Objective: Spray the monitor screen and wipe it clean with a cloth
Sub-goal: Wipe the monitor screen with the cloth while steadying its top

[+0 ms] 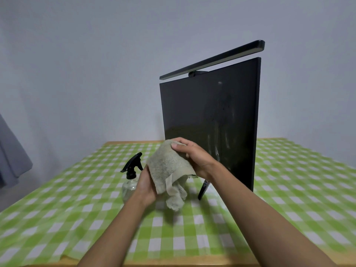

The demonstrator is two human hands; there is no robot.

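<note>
The grey-green cloth (pixel 169 166) is gripped by both hands, right hand (pixel 194 157) uppermost, left hand (pixel 146 185) beneath. The streaked monitor screen (pixel 210 120) is just beyond the right hand, upright.

Head cam only, wide-angle, 1st-person.
Looks fwd & down from above the near table (pixel 192 262) edge; left hand (pixel 146 186) & right hand (pixel 194 157) close at centre, monitor (pixel 202 112) just beyond, seen obliquely, wall (pixel 96 54) at back.
</note>
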